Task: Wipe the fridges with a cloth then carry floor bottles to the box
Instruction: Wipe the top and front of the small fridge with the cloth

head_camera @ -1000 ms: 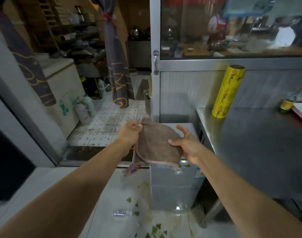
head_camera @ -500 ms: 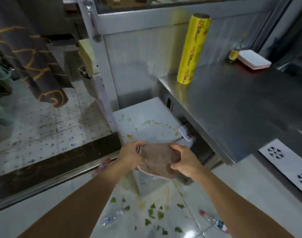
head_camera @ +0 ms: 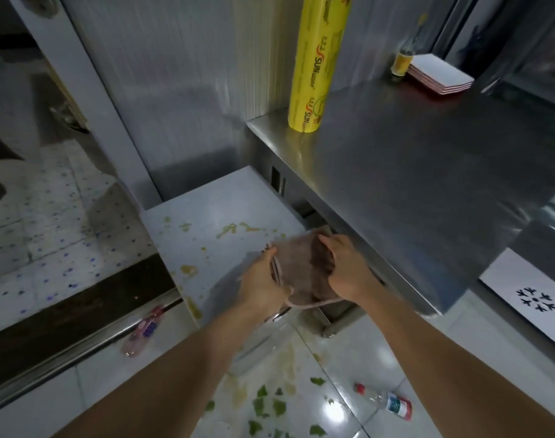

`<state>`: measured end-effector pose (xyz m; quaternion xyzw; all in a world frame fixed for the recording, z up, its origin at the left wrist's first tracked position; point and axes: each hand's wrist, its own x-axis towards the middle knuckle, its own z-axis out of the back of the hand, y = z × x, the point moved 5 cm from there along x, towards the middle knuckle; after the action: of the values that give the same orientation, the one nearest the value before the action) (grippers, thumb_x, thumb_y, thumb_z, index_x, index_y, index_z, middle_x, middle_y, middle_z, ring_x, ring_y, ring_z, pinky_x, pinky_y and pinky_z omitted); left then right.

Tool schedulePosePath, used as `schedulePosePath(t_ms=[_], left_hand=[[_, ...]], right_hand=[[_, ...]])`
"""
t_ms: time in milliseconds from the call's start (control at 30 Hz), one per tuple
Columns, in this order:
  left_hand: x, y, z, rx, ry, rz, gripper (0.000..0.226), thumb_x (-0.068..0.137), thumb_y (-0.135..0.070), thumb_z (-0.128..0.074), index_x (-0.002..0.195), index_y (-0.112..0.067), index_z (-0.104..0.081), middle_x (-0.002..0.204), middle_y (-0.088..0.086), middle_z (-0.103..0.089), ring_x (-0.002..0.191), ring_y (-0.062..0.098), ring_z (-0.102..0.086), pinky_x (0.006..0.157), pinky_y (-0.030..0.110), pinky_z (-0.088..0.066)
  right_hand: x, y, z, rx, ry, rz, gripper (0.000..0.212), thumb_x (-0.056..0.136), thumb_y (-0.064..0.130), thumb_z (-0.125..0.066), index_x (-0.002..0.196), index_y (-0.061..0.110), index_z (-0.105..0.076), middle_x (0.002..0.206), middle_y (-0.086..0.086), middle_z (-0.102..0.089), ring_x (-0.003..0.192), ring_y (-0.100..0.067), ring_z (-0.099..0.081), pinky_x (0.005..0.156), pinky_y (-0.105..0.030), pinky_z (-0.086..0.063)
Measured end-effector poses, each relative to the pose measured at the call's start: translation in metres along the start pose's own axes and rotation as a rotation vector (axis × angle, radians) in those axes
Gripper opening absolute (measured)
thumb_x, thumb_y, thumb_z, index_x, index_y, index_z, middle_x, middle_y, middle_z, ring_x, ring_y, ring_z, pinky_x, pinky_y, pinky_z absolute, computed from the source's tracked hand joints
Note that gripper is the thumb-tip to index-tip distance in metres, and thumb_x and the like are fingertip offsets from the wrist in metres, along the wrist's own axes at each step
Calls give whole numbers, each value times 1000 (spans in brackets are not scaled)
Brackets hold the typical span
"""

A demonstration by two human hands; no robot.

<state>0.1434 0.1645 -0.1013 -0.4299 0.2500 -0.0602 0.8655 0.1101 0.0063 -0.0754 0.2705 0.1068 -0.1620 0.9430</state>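
Observation:
A brown cloth (head_camera: 301, 267) with a pale edge is held between both hands over the near right corner of a small grey fridge (head_camera: 213, 216). My left hand (head_camera: 263, 284) grips its left edge and my right hand (head_camera: 345, 267) bunches its right side. The fridge top carries yellowish smears and crumbs. Two plastic bottles lie on the tiled floor: a pinkish one (head_camera: 143, 330) by the metal door sill at the left, and a clear one with a red cap (head_camera: 385, 401) at the lower right.
A steel counter (head_camera: 412, 172) stands right of the fridge, bearing a yellow cling-film roll (head_camera: 317, 61), a small yellow-filled bottle (head_camera: 402, 61) and stacked white plates (head_camera: 440, 74). Green leaf scraps (head_camera: 269, 406) and smears litter the floor. A metal door sill (head_camera: 80, 339) crosses the left.
My view has dropped and closed in on the fridge top. Both hands have brought the cloth down from chest height to just over the fridge's near right corner.

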Motion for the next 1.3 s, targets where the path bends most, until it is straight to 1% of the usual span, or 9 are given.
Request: schedulePosePath(t_ms=[133, 200, 300, 400, 500, 667, 800, 1133, 1300], left_hand=[[32, 3, -5, 245, 0, -91, 80, 76, -21, -73, 144, -25, -31, 146, 6, -37, 133, 25, -35, 106, 22, -25], [42, 8, 0, 336, -42, -122, 70, 79, -25, -67, 142, -26, -35, 148, 8, -33, 137, 27, -26, 111, 29, -21], [58, 19, 8, 369, -58, -113, 65, 81, -23, -63, 140, -29, -36, 151, 5, -27, 139, 28, -20, 113, 35, -19], [79, 30, 20, 480, -90, -117, 66, 84, -22, -61, 143, -26, -31, 154, 1, -21, 140, 25, -15, 115, 36, -17], [103, 35, 36, 563, -151, -156, 63, 86, -26, -59, 143, -25, -33, 153, 0, -23, 139, 24, -17, 115, 37, -18], [151, 42, 70, 669, -242, -103, 54, 91, -30, -50, 142, -26, -32, 154, -2, -23, 137, 26, -19, 111, 38, -19], [188, 51, 94, 740, -315, -86, 51, 93, -30, -43, 142, -26, -32, 154, -1, -24, 138, 27, -20, 111, 42, -18], [214, 72, 113, 834, -322, -195, 50, 93, -25, -39, 142, -33, -33, 152, -10, -28, 134, 21, -27, 109, 46, -21], [214, 71, 125, 821, -278, -250, 48, 92, -18, -42, 137, -33, -41, 149, -9, -32, 133, 20, -27, 110, 47, -19]], right_hand=[[37, -12, -26, -247, -59, -39, 85, 82, 19, -65, 149, 23, -13, 155, -9, -7, 136, -34, -19, 114, -43, -25], [40, -14, -46, -280, -119, -11, 81, 84, 27, -63, 149, 20, -15, 156, -12, -6, 140, -33, -15, 116, -45, -22], [46, -15, -69, -247, -188, -10, 62, 95, 49, -30, 150, 24, -16, 158, -10, -8, 142, -32, -15, 116, -48, -18], [66, -18, -81, -286, -172, -64, 70, 89, 61, -3, 151, 29, -11, 159, -9, -10, 142, -33, -17, 115, -50, -13], [93, -17, -82, -337, -192, -88, 74, 87, 63, 1, 150, 28, -14, 158, -10, -12, 141, -35, -18, 113, -53, -14], [135, 2, -87, -409, -195, -86, 67, 94, 55, -21, 150, 19, -15, 154, -16, -22, 135, -38, -28, 110, -53, -20], [157, 16, -93, -433, -208, -69, 69, 94, 53, -19, 150, 13, -12, 153, -22, -22, 132, -39, -33, 110, -50, -23], [255, 65, -96, -406, -154, 130, 66, 96, 54, -17, 151, 21, -3, 158, -15, -4, 142, -37, -15, 113, -50, -17], [211, 49, -98, -425, -188, 130, 68, 94, 59, -8, 151, 24, 1, 159, -10, -1, 144, -34, -8, 115, -50, -12]])
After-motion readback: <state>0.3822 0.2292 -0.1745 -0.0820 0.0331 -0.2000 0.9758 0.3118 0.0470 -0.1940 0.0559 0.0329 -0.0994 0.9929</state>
